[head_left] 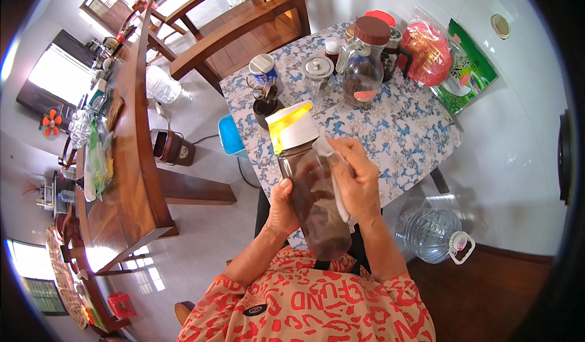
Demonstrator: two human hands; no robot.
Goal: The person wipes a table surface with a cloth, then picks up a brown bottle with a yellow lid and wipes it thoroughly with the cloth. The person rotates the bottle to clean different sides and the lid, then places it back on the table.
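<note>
A large translucent grey-brown bottle [317, 202] with a white and yellow lid [294, 126] is tilted in front of my body, its lid toward the table. My left hand [283, 211] is closed around the bottle's left side, thumb on the front. On the other side, my right hand [356, 174] pinches a white cloth or tissue [337, 183] against the bottle's upper right side; a strip of it hangs down along the wall. Behind the lid stands a dark cup [265, 112] with spoons in it.
On the flower-patterned table [408, 141] stand a glass jug [364, 74] with a brown lid, a lidded glass jar [318, 74], a blue-white can [263, 69] and a red plastic-wrapped package [426, 52]. A big water bottle [429, 235] sits right, a wooden table [131, 190] left.
</note>
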